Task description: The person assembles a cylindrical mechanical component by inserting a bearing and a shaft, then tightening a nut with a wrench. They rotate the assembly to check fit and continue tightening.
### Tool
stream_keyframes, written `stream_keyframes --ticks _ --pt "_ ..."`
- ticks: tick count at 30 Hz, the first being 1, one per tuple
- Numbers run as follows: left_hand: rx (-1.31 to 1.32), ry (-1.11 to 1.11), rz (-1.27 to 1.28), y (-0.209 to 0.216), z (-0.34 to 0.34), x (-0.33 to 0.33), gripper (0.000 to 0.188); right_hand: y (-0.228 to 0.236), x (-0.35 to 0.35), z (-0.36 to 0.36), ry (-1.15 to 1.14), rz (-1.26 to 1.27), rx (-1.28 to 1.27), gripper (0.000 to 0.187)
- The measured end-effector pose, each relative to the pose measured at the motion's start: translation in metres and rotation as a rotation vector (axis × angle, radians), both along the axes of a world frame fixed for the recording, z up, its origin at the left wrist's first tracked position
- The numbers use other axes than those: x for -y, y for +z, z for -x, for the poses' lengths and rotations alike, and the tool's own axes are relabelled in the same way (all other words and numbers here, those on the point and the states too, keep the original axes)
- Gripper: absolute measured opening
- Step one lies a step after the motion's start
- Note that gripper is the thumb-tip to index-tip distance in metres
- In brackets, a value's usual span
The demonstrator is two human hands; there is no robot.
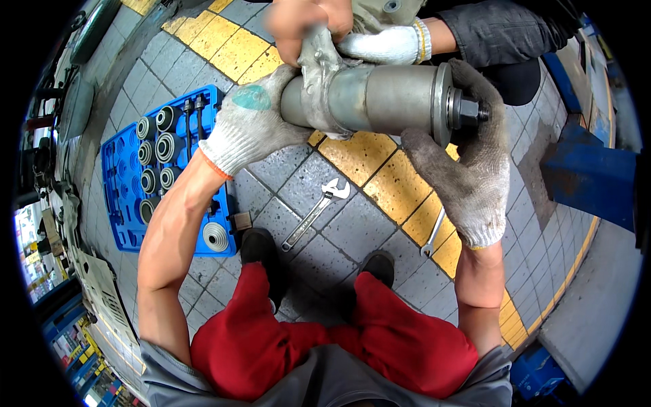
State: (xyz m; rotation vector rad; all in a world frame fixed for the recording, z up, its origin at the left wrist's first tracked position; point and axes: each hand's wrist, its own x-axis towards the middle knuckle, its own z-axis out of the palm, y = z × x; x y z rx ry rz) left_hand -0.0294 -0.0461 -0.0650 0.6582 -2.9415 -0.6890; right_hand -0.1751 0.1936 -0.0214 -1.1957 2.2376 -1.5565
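Note:
A grey metal press cylinder [397, 98] lies sideways across the far middle, with a ring-shaped eye of a cast metal arm [317, 74] around it near its left end. My left hand [261, 115], in a white knit glove with a green patch, is closed around that left end. At the right end, my right hand [481, 169], in a dirty grey-white glove, curves around the end disc. Its thumb rests below the cylinder and its fingers reach behind the hex nut and threaded bolt [469, 110]. A co-worker's gloved hand [386, 46] is beside the arm, beyond the cylinder.
An open blue tool case [112, 193] with several round metal sleeves stands at left. An adjustable wrench [315, 216] and an open-end wrench [433, 234] lie on the tiled floor [271, 224]. A blue steel beam [590, 176] juts in at right. My shoes are below the cylinder.

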Motion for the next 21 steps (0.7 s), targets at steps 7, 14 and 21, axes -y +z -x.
stream_keyframes --ticks 7,14,21 --pt "0.031 0.003 0.011 0.009 -0.012 0.005 0.083 -0.005 0.006 0.001 0.029 0.034 0.147 0.078" --pt "0.089 -0.016 -0.026 0.034 -0.014 0.002 0.088 -0.002 0.005 0.001 -0.012 0.074 0.292 0.076" --pt "-0.043 -0.031 -0.158 0.037 -0.024 0.003 0.076 0.019 0.005 0.004 -0.001 0.054 0.349 0.075"
